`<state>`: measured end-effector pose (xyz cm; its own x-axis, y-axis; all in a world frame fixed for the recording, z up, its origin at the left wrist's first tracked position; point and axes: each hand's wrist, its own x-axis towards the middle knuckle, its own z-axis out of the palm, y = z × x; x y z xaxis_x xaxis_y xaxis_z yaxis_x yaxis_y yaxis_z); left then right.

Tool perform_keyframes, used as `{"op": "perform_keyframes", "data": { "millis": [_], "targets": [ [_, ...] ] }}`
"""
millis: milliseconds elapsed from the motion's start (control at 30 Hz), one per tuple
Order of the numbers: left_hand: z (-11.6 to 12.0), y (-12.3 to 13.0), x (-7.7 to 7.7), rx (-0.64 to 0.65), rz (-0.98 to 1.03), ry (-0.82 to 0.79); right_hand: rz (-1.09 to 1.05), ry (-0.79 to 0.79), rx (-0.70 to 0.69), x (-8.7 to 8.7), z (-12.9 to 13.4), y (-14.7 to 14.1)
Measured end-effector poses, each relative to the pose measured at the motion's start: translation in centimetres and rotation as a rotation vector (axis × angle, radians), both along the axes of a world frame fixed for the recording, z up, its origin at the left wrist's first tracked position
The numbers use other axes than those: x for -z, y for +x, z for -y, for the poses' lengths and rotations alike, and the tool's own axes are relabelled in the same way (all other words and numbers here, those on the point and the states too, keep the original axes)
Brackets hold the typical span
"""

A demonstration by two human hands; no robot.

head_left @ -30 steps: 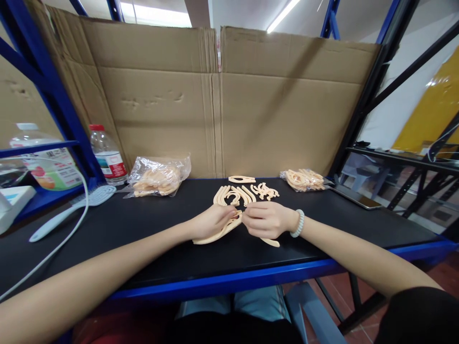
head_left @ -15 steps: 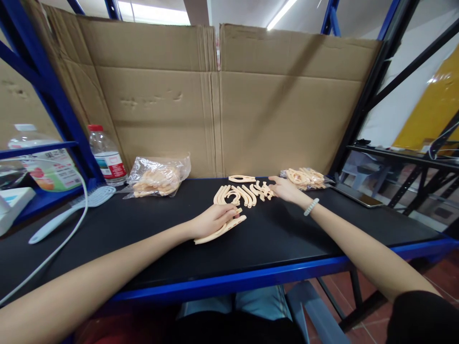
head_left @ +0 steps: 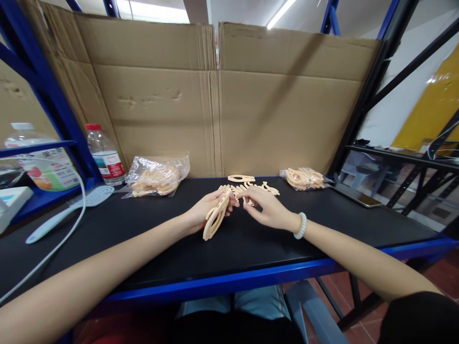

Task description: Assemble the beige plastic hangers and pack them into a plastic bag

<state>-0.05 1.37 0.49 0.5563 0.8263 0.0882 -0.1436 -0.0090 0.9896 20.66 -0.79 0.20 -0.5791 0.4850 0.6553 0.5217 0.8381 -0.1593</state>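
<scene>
My left hand [head_left: 210, 209] is closed on a long, pale wooden piece [head_left: 214, 222] with an oval opening, held tilted above the black table. Close to its right is my right hand [head_left: 267, 209], with its fingers bent; whether a small piece is between the fingertips is too small to tell. Behind both hands lie several small curved wooden pieces [head_left: 271, 189], partly hidden by the hands. A flat wooden piece with a slot [head_left: 241, 178] rests at the table's back edge.
Clear bags of wooden parts lie at back left [head_left: 158, 179] and back right [head_left: 304, 178]. A phone [head_left: 355, 195] is on the right. On the left are a bottle with a red cap [head_left: 104, 155], a hairbrush [head_left: 71, 210] and a white cable [head_left: 77, 217]. Cardboard [head_left: 161, 105] stands behind.
My left hand has raised and turned the long wooden piece from lying low to tilted upright. My right hand has moved left and nearer, from the small pieces to beside my left hand.
</scene>
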Motion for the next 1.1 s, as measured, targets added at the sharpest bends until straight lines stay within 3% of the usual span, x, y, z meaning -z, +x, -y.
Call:
{"op": "perform_keyframes", "data": {
  "millis": [167,333,567,800,967,1100],
  "targets": [
    [-0.1,-0.3,-0.8,-0.025,0.093,-0.084,0.284,0.22,-0.206,0.2,1.8,-1.5],
    [-0.2,-0.3,-0.7,-0.008,0.21,-0.177,0.474,0.351,-0.156,0.5,2.0,-2.0],
    [0.5,0.1,-0.6,0.011,0.224,-0.297,0.481,0.323,-0.096,0.6,1.4,-1.5],
    [0.4,0.0,0.7,0.064,0.019,-0.136,0.467,0.308,-0.034,0.8,1.0,-1.4],
    [0.0,-0.5,1.0,-0.036,-0.238,0.014,0.524,0.323,0.046,1.1,0.6,-1.3],
    [-0.1,-0.5,1.0,-0.037,-0.291,0.099,0.577,0.288,0.088,0.9,0.8,-1.2]
  ]
}}
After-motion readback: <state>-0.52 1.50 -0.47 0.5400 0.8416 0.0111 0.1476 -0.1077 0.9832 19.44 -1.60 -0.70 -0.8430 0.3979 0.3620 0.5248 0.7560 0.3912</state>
